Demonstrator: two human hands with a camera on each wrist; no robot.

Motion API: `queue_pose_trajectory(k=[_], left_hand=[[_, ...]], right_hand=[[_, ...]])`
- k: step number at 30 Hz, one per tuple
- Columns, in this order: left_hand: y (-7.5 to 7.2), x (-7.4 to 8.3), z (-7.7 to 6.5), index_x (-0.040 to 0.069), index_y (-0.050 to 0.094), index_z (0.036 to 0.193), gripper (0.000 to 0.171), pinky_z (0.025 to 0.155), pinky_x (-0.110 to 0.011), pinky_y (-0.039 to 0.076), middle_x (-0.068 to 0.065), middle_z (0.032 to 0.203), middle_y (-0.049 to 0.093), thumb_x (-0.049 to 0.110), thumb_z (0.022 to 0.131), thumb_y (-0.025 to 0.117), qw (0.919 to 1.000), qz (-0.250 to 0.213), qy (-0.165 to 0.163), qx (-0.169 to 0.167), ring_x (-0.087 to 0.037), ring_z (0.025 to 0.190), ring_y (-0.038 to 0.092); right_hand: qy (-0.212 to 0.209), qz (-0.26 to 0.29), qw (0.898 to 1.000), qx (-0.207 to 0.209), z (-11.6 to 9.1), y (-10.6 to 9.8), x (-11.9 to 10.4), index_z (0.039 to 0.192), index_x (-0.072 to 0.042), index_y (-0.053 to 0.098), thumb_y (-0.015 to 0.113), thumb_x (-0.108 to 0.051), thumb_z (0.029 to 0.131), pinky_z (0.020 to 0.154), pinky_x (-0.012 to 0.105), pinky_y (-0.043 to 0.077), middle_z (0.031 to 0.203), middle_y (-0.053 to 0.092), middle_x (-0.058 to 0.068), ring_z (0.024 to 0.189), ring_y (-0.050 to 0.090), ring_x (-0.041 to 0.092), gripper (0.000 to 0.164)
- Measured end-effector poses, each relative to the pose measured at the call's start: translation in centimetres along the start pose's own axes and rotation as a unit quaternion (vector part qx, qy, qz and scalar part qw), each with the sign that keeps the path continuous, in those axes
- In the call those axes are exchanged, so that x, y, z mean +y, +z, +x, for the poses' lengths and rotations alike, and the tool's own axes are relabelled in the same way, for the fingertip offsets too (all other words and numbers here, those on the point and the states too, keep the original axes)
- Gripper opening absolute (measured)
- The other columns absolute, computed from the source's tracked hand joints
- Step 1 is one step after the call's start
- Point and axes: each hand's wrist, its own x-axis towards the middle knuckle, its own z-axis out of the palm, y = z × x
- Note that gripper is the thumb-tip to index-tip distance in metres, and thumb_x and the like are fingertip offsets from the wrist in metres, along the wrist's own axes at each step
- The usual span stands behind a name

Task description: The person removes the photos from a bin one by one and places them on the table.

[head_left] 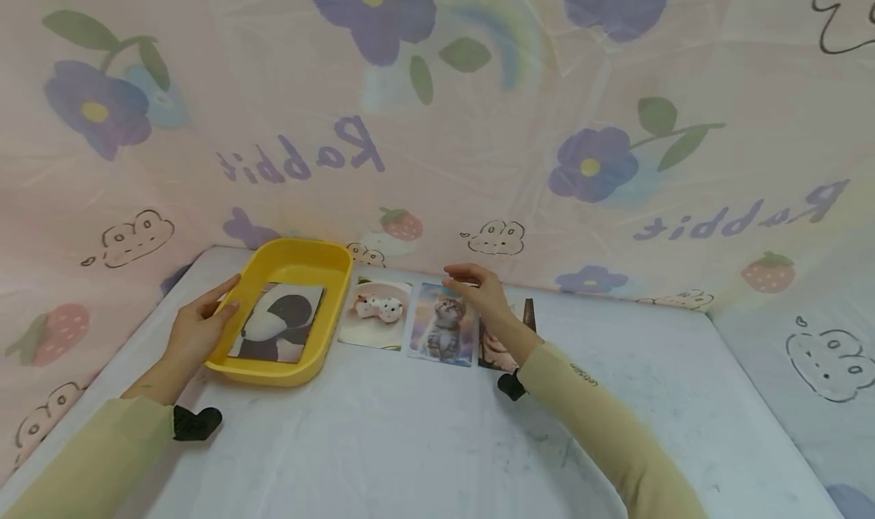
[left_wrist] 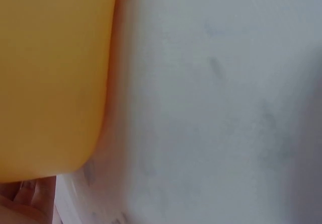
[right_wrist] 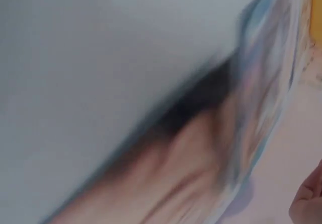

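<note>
My left hand (head_left: 198, 329) grips the left rim of a yellow tray (head_left: 311, 363), with the thumb over the edge; the left wrist view shows the tray's yellow wall (left_wrist: 50, 83) close up. Inside the tray lies a black-and-white picture card (head_left: 280, 321). My right hand (head_left: 481, 287) hovers at the top edge of a kitten card (head_left: 440, 333), its fingers loosely bent and nothing visible in them. Left of the kitten lies a card with white spotted figures (head_left: 372, 314). A darker card (head_left: 495, 354) is partly hidden under the right forearm.
The cards lie in a row on a white tabletop (head_left: 410, 435), right of the tray. Behind them hangs a pink patterned cloth (head_left: 465, 147), which also closes in both sides. Cards appear blurred in the right wrist view.
</note>
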Motion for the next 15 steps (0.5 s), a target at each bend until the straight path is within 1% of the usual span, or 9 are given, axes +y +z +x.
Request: queue_pose_trajectory(k=[2, 3, 4, 7, 8, 10, 12, 13, 15], left_hand=[[0.1, 0.1, 0.0, 0.023, 0.028, 0.15, 0.052, 0.07, -0.011, 0.041, -0.034, 0.145, 0.035, 0.036, 0.102, 0.042, 1.0, 0.001, 0.002, 0.0, -0.039, 0.118, 0.045], [0.1, 0.1, 0.0, 0.023, 0.028, 0.15, 0.052, 0.07, -0.01, 0.041, -0.034, 0.144, 0.036, 0.035, 0.102, 0.042, 1.0, 0.0, 0.002, -0.002, -0.039, 0.118, 0.045], [0.2, 0.2, 0.0, 0.024, 0.028, 0.15, 0.051, 0.073, -0.012, 0.042, -0.034, 0.145, 0.035, 0.035, 0.102, 0.042, 1.0, -0.002, 0.002, -0.004, -0.04, 0.119, 0.045], [0.2, 0.3, 0.1, 0.025, 0.028, 0.15, 0.051, 0.085, -0.027, 0.047, -0.032, 0.147, 0.032, 0.034, 0.102, 0.041, 1.0, 0.0, -0.006, -0.004, -0.042, 0.125, 0.042], [0.2, 0.3, 0.1, 0.025, 0.028, 0.15, 0.051, 0.086, -0.029, 0.047, -0.032, 0.148, 0.032, 0.034, 0.102, 0.041, 1.0, 0.001, -0.006, -0.002, -0.042, 0.126, 0.042], [0.1, 0.3, 0.1, 0.025, 0.028, 0.15, 0.05, 0.083, -0.028, 0.048, -0.032, 0.147, 0.034, 0.032, 0.103, 0.041, 1.0, 0.0, -0.007, 0.0, -0.042, 0.123, 0.044], [0.0, 0.2, 0.1, 0.026, 0.028, 0.15, 0.05, 0.074, -0.018, 0.047, -0.032, 0.145, 0.036, 0.032, 0.102, 0.042, 1.0, 0.0, -0.006, 0.001, -0.039, 0.119, 0.046], [-0.1, 0.2, 0.1, 0.026, 0.029, 0.15, 0.05, 0.073, -0.016, 0.045, -0.032, 0.145, 0.036, 0.032, 0.102, 0.042, 1.0, 0.0, -0.006, 0.002, -0.039, 0.119, 0.046], [-0.2, 0.0, 0.0, 0.027, 0.028, 0.15, 0.05, 0.077, -0.02, 0.049, -0.032, 0.145, 0.037, 0.032, 0.103, 0.042, 1.0, -0.002, -0.008, 0.004, -0.039, 0.119, 0.047]], right_hand=[[-0.003, 0.005, 1.0, -0.007, 0.3, 1.3, -0.4, 0.124, -0.003, 0.062, 0.068, -0.02, 0.09, 0.096, 0.04, 0.047, 0.126, 0.06, 0.013, 0.113, 0.055, 0.024, 0.038], [-0.007, 0.01, 1.0, -0.011, 0.4, 1.9, -0.6, 0.124, -0.002, 0.061, 0.068, -0.019, 0.09, 0.096, 0.039, 0.048, 0.126, 0.059, 0.014, 0.112, 0.056, 0.024, 0.039], [-0.014, 0.014, 1.0, -0.016, 0.5, 2.5, -0.8, 0.123, -0.001, 0.061, 0.068, -0.018, 0.09, 0.095, 0.038, 0.048, 0.125, 0.06, 0.016, 0.112, 0.056, 0.024, 0.038], [-0.033, 0.028, 0.999, -0.03, 0.9, 4.3, -1.2, 0.121, 0.001, 0.062, 0.068, -0.016, 0.089, 0.095, 0.037, 0.048, 0.125, 0.059, 0.02, 0.111, 0.057, 0.025, 0.037], [-0.038, 0.033, 0.998, -0.033, 1.1, 4.8, -1.4, 0.12, 0.001, 0.062, 0.068, -0.015, 0.089, 0.095, 0.037, 0.048, 0.125, 0.059, 0.021, 0.11, 0.058, 0.025, 0.036], [-0.049, 0.044, 0.997, -0.037, 1.5, 5.8, -1.6, 0.119, 0.001, 0.063, 0.068, -0.014, 0.088, 0.096, 0.038, 0.048, 0.125, 0.059, 0.023, 0.109, 0.058, 0.025, 0.035], [-0.045, 0.052, 0.997, -0.04, 1.8, 6.8, -1.9, 0.119, 0.0, 0.064, 0.069, -0.015, 0.088, 0.096, 0.037, 0.048, 0.123, 0.061, 0.02, 0.108, 0.059, 0.024, 0.034], [-0.041, 0.055, 0.997, -0.039, 2.0, 7.3, -2.1, 0.118, -0.002, 0.065, 0.069, -0.015, 0.088, 0.096, 0.038, 0.048, 0.121, 0.062, 0.019, 0.107, 0.059, 0.023, 0.033], [-0.032, 0.063, 0.996, -0.045, 2.4, 8.3, -2.5, 0.119, -0.003, 0.065, 0.069, -0.016, 0.088, 0.096, 0.037, 0.048, 0.12, 0.063, 0.017, 0.105, 0.06, 0.02, 0.034]])
